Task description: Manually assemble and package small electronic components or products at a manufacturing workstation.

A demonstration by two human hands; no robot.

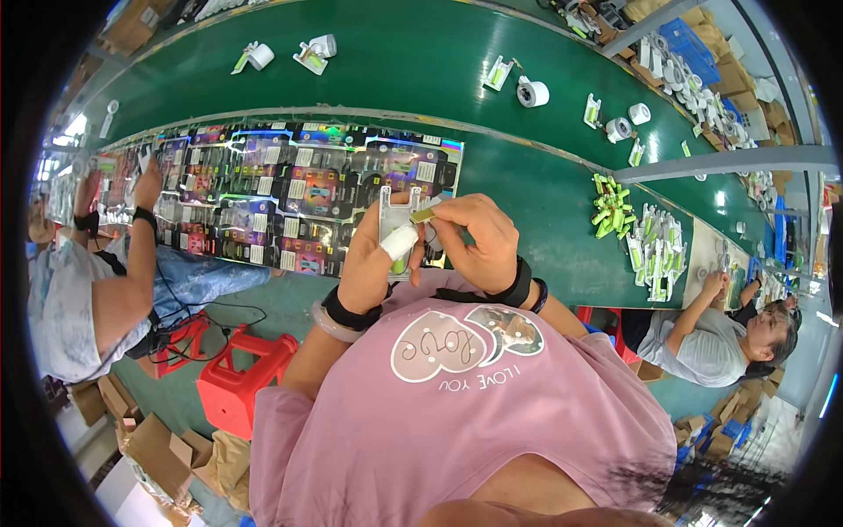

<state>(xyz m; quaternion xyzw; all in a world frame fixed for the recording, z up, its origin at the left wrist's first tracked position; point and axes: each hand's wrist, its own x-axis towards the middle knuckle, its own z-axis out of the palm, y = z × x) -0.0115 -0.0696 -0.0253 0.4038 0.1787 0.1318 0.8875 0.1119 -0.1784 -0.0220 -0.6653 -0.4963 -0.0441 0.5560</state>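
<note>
Head view: left hand (362, 262) grips a pronged, smooth white plastic frame (397, 216) near the bench (527, 215) edge, right hand (481, 241) pinches a small flat olive-gold piece (422, 215) beside it. Imo a loose pinch could drop that piece, and the soft white thumb wrap (399, 241) might dull the grip.

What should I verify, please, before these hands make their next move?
1. White frame held in the left hand: ok.
2. Small gold-coloured piece pinched in the right hand: ok.
3. Contact between piece and frame: cannot tell; they overlap in this view.
4. White wrap on the left thumb: ok, in place.
5. Lime-green pieces sorted in a neat row: not ok, they lie in a jumbled pile.
</note>
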